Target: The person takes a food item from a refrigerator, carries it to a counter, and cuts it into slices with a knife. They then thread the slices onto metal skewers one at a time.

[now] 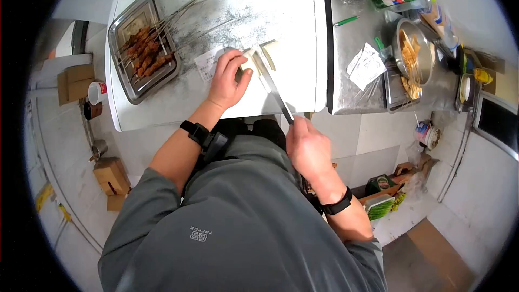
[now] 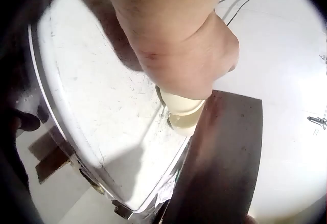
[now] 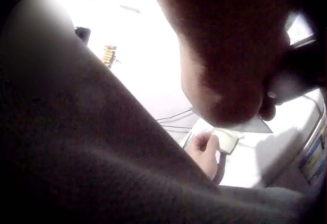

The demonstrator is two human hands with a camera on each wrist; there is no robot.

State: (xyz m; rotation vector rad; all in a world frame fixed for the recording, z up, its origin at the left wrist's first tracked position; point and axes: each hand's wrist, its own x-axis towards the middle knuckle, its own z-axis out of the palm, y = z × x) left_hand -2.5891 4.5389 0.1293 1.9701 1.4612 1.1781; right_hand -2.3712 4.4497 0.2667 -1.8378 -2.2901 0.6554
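Skewers of browned meat [image 1: 145, 53] lie in a rectangular silver metal tray [image 1: 138, 19] at the left of a scratched white surface [image 1: 294, 11], their bare sticks reaching past its rim. Next comes a white printed paper slip [image 1: 205, 67], just beside the person's left grip [image 1: 228, 84], a bare hand whose fingers and thumb curl over a pale cream block of food [image 1: 248, 64] on the white surface. A broad metal knife [image 1: 276, 91] stands right against that block; whether its edge has entered it, I cannot tell. Just across the blade lies a second pale piece with a dark edge [image 1: 270, 54]. The person's right grip [image 1: 309, 145] is wrapped round the knife's handle. Farther right, a grey metal surface [image 1: 341, 84] carries a slim green pen [image 1: 346, 21], overlapping white printed slips [image 1: 369, 67] and a round steel bowl [image 1: 426, 60] with yellow-orange skewered pieces [image 1: 409, 48].
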